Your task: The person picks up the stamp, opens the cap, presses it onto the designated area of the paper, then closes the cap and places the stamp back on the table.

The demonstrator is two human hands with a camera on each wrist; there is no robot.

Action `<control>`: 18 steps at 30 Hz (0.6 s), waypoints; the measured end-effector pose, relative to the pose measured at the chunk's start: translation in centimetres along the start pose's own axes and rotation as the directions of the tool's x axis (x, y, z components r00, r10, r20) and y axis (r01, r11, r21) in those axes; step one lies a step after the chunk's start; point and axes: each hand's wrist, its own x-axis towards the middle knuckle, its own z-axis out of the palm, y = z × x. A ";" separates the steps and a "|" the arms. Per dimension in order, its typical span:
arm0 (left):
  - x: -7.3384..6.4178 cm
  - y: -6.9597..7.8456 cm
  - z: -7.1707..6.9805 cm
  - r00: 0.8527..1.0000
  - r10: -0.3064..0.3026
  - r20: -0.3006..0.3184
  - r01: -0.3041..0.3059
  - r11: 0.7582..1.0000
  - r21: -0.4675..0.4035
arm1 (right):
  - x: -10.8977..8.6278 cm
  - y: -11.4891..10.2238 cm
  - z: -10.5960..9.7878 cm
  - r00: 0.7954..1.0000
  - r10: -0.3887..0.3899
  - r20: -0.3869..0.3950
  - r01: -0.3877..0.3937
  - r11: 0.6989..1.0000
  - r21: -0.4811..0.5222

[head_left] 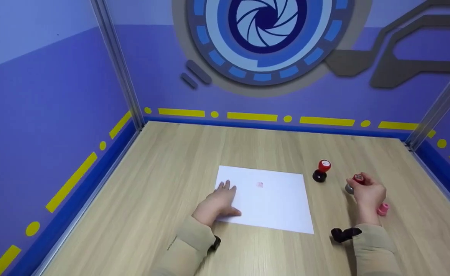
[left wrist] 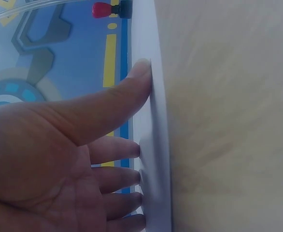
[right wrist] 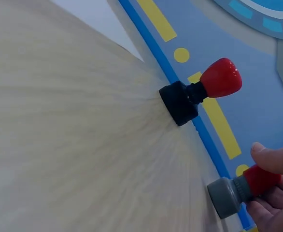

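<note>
A white sheet of paper lies on the wooden table and bears a small red stamp mark. My left hand rests on the sheet's left side. Its fingers are spread, and the thumb touches near the front edge. To the right of the sheet, my right hand grips a stamp by its red handle. That stamp's grey base faces the table; whether it touches the surface I cannot tell. Between this hand and the paper stands another stamp, upright, with a red handle and black base.
A small pink stamp stands on the table just right of my right wrist. Walls with a blue printed pattern close off the back and both sides. Metal posts rise at the table's far corners.
</note>
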 end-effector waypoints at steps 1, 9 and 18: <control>0.0 0.0 0.0 1.000 0.001 -0.001 -0.001 1.000 0.002 | 0.1 0.1 0.1 1.000 -0.006 -0.009 0.006 1.000 -0.011; 0.0 -0.1 0.0 1.000 0.005 -0.001 -0.005 1.000 -0.009 | 0.4 0.4 0.3 0.999 -0.027 -0.044 0.026 0.999 -0.035; 0.0 -0.2 0.0 1.000 0.000 -0.007 0.000 1.000 -0.014 | -0.9 -2.4 -0.8 1.000 -0.001 -0.028 0.003 0.997 0.076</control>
